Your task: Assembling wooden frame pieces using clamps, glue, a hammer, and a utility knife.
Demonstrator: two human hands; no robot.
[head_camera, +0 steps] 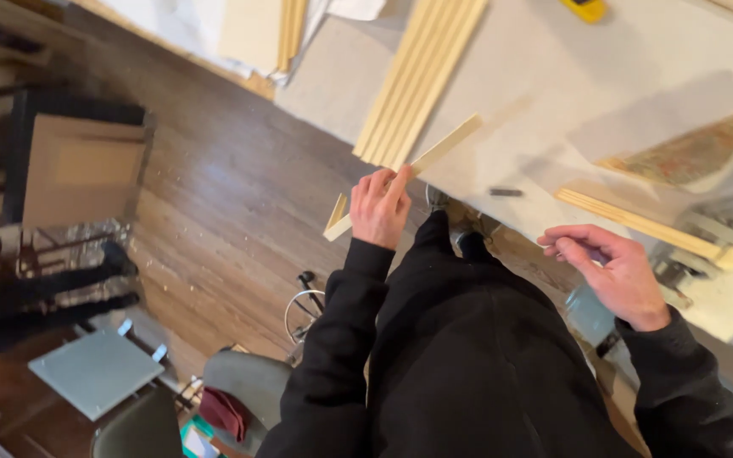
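Note:
My left hand grips a short pale wooden strip with mitred ends; the strip slants from below my hand up over the edge of the grey worktable. My right hand hovers near the table's front edge, fingers curled around something small and thin that I cannot make out. It is next to a long wooden strip lying on the table. Black sleeves cover both of my arms.
A bundle of long pale wooden strips lies on the table at the back. A small dark piece rests near the edge. A patterned triangular piece sits to the right. Wooden floor, a cardboard panel and chairs are at the left.

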